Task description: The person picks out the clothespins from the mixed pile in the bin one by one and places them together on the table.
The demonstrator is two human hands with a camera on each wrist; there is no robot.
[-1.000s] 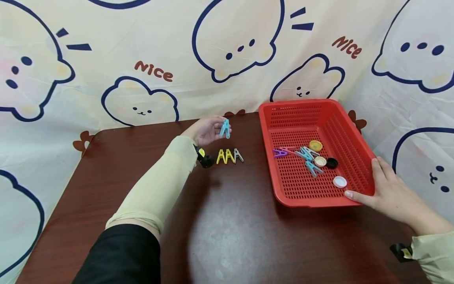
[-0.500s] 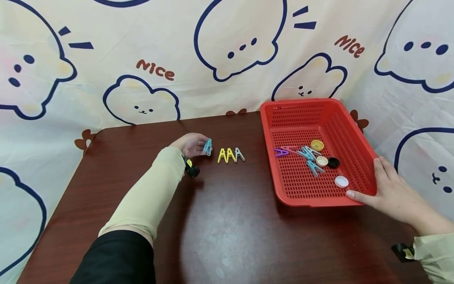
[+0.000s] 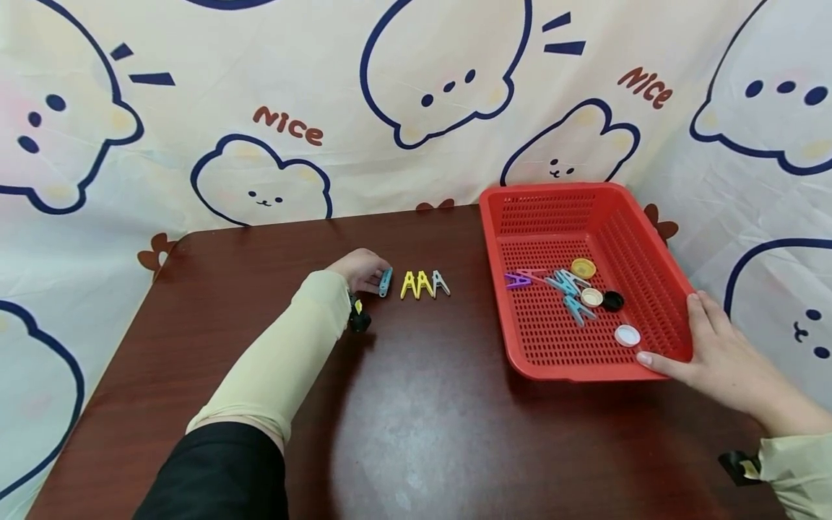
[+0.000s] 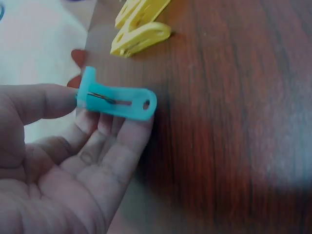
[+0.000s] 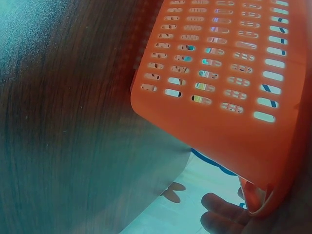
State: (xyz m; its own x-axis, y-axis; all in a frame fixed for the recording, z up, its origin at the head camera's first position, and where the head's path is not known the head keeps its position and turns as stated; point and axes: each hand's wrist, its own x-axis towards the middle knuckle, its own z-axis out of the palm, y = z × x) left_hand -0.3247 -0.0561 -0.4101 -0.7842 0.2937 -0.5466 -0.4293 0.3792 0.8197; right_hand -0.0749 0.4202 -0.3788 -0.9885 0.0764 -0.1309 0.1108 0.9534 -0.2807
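My left hand [image 3: 361, 270] pinches a light blue clothespin [image 4: 117, 101] between thumb and fingers, low over the table just left of a short row. That row holds two yellow clothespins [image 3: 416, 284] and one grey clothespin [image 3: 440, 282], lying side by side with their legs toward me. In the left wrist view the yellow pins [image 4: 141, 39] show beyond the blue one. At the right, my right hand [image 3: 728, 354] grips the near right corner of a red plastic basket [image 3: 490, 289], thumb over the front rim and fingers along the side.
Inside the basket lie several blue clothespins [image 3: 577, 309], a purple clothespin [image 3: 518, 280], a pink one, and round caps: yellow [image 3: 583, 269], cream [image 3: 591, 297], black [image 3: 612, 300] and white [image 3: 627, 335]. A patterned cloth [image 3: 390, 173] hangs behind the dark wooden table [image 3: 416, 404].
My left hand has moved left and down toward the table with the blue clothespin, now beside the yellow ones, and has turned it edge-on. The right hand stays on the basket.
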